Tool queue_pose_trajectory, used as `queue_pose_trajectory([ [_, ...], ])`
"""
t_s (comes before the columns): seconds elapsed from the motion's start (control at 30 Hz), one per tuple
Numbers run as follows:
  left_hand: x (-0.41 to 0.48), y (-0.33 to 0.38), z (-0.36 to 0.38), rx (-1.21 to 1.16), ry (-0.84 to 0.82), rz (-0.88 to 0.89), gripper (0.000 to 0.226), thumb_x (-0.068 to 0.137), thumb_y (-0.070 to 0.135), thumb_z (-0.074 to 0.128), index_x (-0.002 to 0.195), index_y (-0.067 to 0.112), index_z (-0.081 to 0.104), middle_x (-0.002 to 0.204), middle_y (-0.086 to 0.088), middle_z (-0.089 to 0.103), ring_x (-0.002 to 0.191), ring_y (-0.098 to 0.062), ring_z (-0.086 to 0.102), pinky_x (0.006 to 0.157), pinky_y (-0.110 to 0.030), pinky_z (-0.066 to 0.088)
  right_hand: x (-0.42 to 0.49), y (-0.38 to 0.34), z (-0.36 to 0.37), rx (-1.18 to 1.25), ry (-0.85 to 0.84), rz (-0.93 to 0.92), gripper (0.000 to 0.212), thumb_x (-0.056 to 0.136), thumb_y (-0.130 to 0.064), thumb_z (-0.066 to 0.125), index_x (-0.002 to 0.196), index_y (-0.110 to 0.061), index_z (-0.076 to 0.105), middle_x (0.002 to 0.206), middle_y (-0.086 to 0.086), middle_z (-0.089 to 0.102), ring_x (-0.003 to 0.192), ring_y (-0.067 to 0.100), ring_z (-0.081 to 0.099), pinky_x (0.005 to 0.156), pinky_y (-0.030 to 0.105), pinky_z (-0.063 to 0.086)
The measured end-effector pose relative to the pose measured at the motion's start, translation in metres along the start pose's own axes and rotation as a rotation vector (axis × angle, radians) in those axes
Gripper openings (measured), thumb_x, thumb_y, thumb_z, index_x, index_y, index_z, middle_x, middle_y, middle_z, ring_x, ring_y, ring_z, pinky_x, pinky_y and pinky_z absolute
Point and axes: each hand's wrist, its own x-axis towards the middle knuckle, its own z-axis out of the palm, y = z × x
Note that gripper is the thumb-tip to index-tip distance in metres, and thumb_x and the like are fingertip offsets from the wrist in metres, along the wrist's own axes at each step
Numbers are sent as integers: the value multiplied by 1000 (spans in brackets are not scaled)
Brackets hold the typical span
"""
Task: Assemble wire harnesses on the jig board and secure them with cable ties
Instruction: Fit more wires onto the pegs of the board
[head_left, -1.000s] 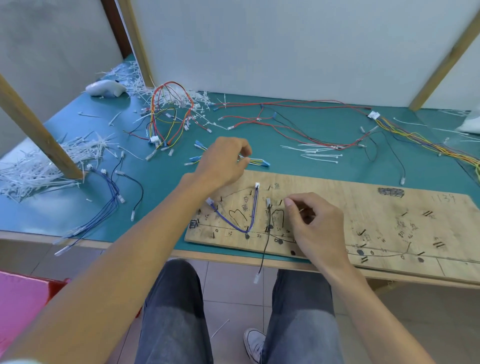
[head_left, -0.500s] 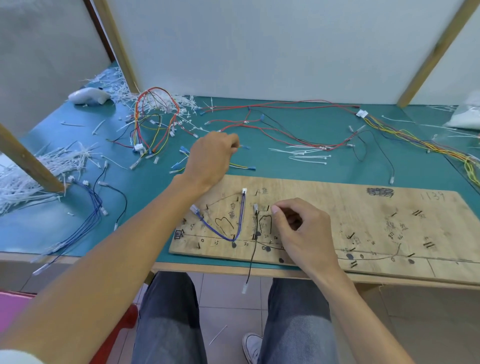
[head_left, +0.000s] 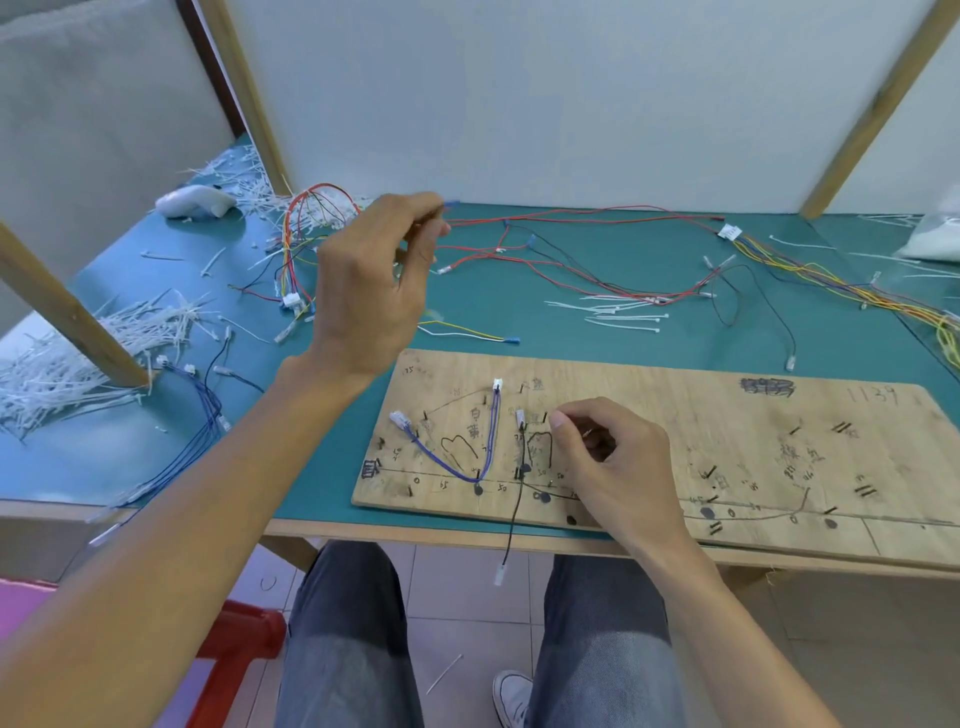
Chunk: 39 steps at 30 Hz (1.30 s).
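The wooden jig board (head_left: 727, 415) lies at the table's front edge, with nails and pen marks on it. A blue-purple wire (head_left: 452, 467) loops between nails at its left end. Beside it a black wire (head_left: 514, 519) runs down from a white connector and hangs off the table. My left hand (head_left: 374, 280) is raised above the table behind the board and pinches a thin wire with a blue end (head_left: 451, 203). My right hand (head_left: 613, 462) rests on the board just right of the black wire, fingers curled, with nothing visible in them.
A yellow-and-white wire (head_left: 467, 332) lies behind the board. Loose white cable ties (head_left: 618, 317) sit mid-table, with a big pile (head_left: 78, 353) at the left by a slanted wooden post (head_left: 67, 312). Red wires (head_left: 571, 218), a coloured bundle (head_left: 301, 244) and a multicolour harness (head_left: 831, 280) lie behind.
My left hand has risen from the yellow-and-white wire and moved toward the back, now pinching a blue-ended wire. My right hand has stayed on the board.
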Motion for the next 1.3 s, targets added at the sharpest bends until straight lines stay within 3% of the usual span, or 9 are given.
queue_pose_trajectory([
  [0.17, -2, 40, -31, -401, -226, -343, 13, 100, 18, 69, 109, 10, 74, 91, 4, 80, 61, -20, 69, 57, -33, 61, 10, -31, -15, 240, 35, 82, 10, 100, -37, 72, 103, -30, 79, 94, -9, 79, 87, 15, 73, 80, 39, 61],
  [0.3, -19, 62, -39, -518, -476, -456, 10, 96, 8, 73, 105, 6, 72, 85, 0, 80, 57, -25, 67, 51, -37, 58, 32, -81, -18, 414, -86, -44, 24, 98, -47, 70, 117, -33, 75, 100, -8, 79, 88, 13, 74, 78, 30, 58],
  [0.6, -61, 69, -51, -619, -565, -650, 10, 100, 11, 69, 106, 13, 62, 83, -10, 78, 49, -28, 58, 45, -33, 51, 38, -93, -5, 465, -206, -28, 9, 97, -23, 76, 93, -15, 79, 75, -1, 72, 67, 17, 66, 61, 29, 52],
  [0.7, -77, 66, -57, -586, -754, -671, 8, 103, 15, 65, 108, 19, 67, 90, -4, 79, 42, -17, 54, 46, -21, 44, 44, -86, -5, 383, -294, -16, 8, 98, -23, 75, 96, -18, 81, 74, -4, 71, 65, 12, 61, 62, 27, 50],
  [0.83, -94, 61, -68, -542, -1070, -722, 12, 109, 30, 54, 115, 23, 61, 100, 2, 79, 38, -23, 57, 46, -16, 43, 58, -77, -7, 375, -384, 20, 13, 103, -18, 69, 101, -19, 82, 72, -6, 65, 65, 15, 54, 63, 22, 45],
  [0.97, -108, 63, -65, -637, -1022, -878, 19, 111, 32, 47, 111, 18, 60, 88, -9, 79, 32, -15, 38, 38, -18, 34, 72, -66, -2, 287, -466, 20, 13, 102, -17, 70, 97, -20, 81, 72, -5, 69, 69, 10, 58, 68, 19, 45],
  [1.1, -134, 73, -47, -553, -801, -1040, 12, 108, 29, 54, 102, 22, 62, 61, -5, 68, 38, -16, 39, 36, -18, 31, 84, -49, 16, 67, -412, 14, 4, 93, -14, 80, 91, -16, 79, 74, -3, 75, 68, 9, 56, 67, 23, 43],
  [1.2, -152, 79, -33, -484, -625, -1064, 9, 102, 27, 65, 94, 25, 62, 53, -4, 50, 48, -20, 40, 46, -26, 37, 92, -37, 31, -82, -407, 7, 9, 87, -18, 86, 86, -17, 77, 71, -9, 75, 59, 0, 53, 64, 19, 44],
  [1.3, -157, 83, -23, -396, -539, -1024, 11, 99, 31, 69, 97, 27, 59, 52, -7, 54, 46, -22, 48, 49, -36, 48, 96, -29, 43, -163, -391, -17, 14, 84, -22, 89, 85, -20, 76, 70, -13, 73, 53, -8, 55, 57, 9, 36],
])
